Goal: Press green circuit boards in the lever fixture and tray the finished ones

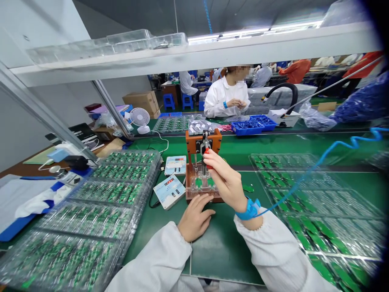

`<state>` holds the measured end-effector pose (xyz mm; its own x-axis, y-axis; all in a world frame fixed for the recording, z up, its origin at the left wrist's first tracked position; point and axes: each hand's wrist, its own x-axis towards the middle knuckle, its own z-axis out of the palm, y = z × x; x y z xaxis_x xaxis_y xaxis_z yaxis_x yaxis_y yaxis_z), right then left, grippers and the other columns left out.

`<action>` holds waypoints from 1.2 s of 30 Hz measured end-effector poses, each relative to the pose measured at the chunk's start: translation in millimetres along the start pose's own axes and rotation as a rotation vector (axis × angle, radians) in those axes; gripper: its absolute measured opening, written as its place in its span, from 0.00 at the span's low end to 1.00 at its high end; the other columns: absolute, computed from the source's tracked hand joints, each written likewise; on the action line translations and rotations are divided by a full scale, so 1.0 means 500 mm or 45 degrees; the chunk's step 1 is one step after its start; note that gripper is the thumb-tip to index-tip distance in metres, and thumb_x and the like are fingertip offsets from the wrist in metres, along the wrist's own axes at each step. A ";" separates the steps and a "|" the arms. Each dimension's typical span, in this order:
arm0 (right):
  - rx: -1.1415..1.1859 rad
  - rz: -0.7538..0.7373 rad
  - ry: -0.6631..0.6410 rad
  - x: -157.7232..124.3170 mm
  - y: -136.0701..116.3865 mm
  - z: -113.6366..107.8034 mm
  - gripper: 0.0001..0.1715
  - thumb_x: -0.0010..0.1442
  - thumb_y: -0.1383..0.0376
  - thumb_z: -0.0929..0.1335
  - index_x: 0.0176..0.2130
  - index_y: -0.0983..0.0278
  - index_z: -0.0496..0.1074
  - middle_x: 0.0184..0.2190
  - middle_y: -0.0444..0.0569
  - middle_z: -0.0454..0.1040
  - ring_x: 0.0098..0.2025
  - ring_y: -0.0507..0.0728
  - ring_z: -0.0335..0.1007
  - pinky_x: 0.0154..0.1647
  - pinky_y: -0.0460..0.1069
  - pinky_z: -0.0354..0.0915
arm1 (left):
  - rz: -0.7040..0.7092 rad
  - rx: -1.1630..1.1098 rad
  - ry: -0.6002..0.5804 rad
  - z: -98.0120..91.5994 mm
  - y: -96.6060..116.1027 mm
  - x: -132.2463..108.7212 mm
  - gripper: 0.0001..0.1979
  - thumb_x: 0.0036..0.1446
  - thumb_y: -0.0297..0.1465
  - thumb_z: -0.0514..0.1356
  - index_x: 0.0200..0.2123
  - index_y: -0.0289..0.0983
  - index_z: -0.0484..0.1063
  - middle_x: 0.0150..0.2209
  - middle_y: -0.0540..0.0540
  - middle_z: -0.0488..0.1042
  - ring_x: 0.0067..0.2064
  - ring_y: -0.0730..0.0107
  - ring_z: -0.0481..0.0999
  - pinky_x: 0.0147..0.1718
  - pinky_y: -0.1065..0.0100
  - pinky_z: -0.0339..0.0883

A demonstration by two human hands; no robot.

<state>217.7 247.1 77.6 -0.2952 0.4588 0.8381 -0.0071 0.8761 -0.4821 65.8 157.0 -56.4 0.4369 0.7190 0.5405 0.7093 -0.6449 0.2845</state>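
Observation:
In front of me stands an orange-brown test fixture (190, 148) with a metal toggle clamp. My right hand (227, 178) is closed round the clamp's red handle (207, 159), which shows only in part. My left hand (196, 217) lies at the front edge of the fixture's base, fingers apart and holding nothing. Green circuit boards (199, 182) sit in the clear plate under the clamp. Just right of the fixture, a loose green board (248, 188) lies on the green mat. A blue wrist strap (249, 209) with a coiled cord circles my right wrist.
Two small meter boxes (169, 191) with red digits stand left of the fixture. Stacked clear trays of boards (133, 227) fill the left; another tray (304, 227) lies right. Across the bench are a small fan (139, 118), blue bins (247, 129) and a co-worker (226, 95).

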 end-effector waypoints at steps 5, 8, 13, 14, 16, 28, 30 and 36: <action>0.070 0.030 0.113 -0.009 0.005 0.027 0.26 0.70 0.74 0.65 0.62 0.53 0.69 0.63 0.46 0.69 0.70 0.61 0.60 0.71 0.61 0.63 | -0.088 -0.129 -0.085 -0.014 0.005 0.006 0.12 0.64 0.26 0.59 0.49 0.40 0.76 0.65 0.40 0.66 0.68 0.54 0.62 0.68 0.46 0.55; 0.110 0.036 0.144 -0.014 0.008 0.038 0.26 0.69 0.74 0.64 0.62 0.54 0.69 0.63 0.46 0.69 0.70 0.61 0.59 0.71 0.62 0.62 | -0.164 -0.402 -0.195 -0.055 -0.007 0.026 0.12 0.63 0.30 0.63 0.49 0.41 0.77 0.64 0.41 0.69 0.67 0.54 0.65 0.68 0.49 0.56; 0.116 0.051 0.126 -0.020 0.008 0.043 0.26 0.70 0.73 0.64 0.62 0.54 0.67 0.64 0.48 0.68 0.71 0.62 0.56 0.72 0.63 0.60 | -0.510 -0.686 -0.465 -0.156 -0.101 0.077 0.12 0.66 0.37 0.61 0.44 0.35 0.78 0.45 0.42 0.82 0.48 0.60 0.81 0.52 0.62 0.74; 0.108 0.055 0.125 -0.021 0.008 0.044 0.26 0.70 0.73 0.64 0.62 0.54 0.67 0.65 0.48 0.67 0.72 0.62 0.56 0.72 0.64 0.60 | -0.637 -0.493 -0.486 -0.172 -0.129 0.087 0.12 0.66 0.36 0.60 0.44 0.35 0.77 0.44 0.42 0.82 0.46 0.61 0.82 0.51 0.62 0.74; 0.098 0.056 0.131 -0.023 0.008 0.046 0.25 0.70 0.73 0.64 0.62 0.54 0.67 0.65 0.49 0.67 0.72 0.63 0.55 0.71 0.64 0.61 | -0.802 -0.134 -0.506 -0.195 -0.187 0.103 0.16 0.63 0.34 0.62 0.52 0.35 0.75 0.54 0.39 0.78 0.57 0.55 0.77 0.59 0.57 0.68; 0.104 -0.023 0.139 -0.018 0.014 0.048 0.28 0.69 0.75 0.63 0.63 0.54 0.65 0.65 0.49 0.67 0.72 0.61 0.55 0.72 0.63 0.59 | -0.858 0.366 -1.110 -0.197 -0.314 0.117 0.61 0.41 0.51 0.75 0.73 0.43 0.50 0.76 0.38 0.35 0.75 0.35 0.34 0.70 0.40 0.42; 0.096 -0.027 0.143 -0.018 0.014 0.048 0.28 0.69 0.75 0.63 0.63 0.54 0.65 0.65 0.49 0.67 0.72 0.62 0.55 0.72 0.64 0.60 | -0.851 0.371 -1.123 -0.195 -0.319 0.116 0.62 0.40 0.52 0.75 0.73 0.44 0.51 0.76 0.39 0.35 0.75 0.34 0.34 0.70 0.40 0.43; 0.104 -0.016 0.156 -0.018 0.016 0.052 0.28 0.69 0.75 0.63 0.63 0.54 0.65 0.64 0.49 0.67 0.72 0.62 0.55 0.72 0.63 0.60 | -0.849 0.361 -1.125 -0.191 -0.322 0.112 0.62 0.40 0.52 0.74 0.74 0.45 0.49 0.76 0.39 0.35 0.74 0.32 0.33 0.69 0.39 0.44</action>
<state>195.4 246.0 59.4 -0.1759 0.4669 0.8667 -0.0893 0.8692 -0.4864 -76.7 276.3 3.5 0.0832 0.8996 -0.4286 0.9963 -0.0654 0.0561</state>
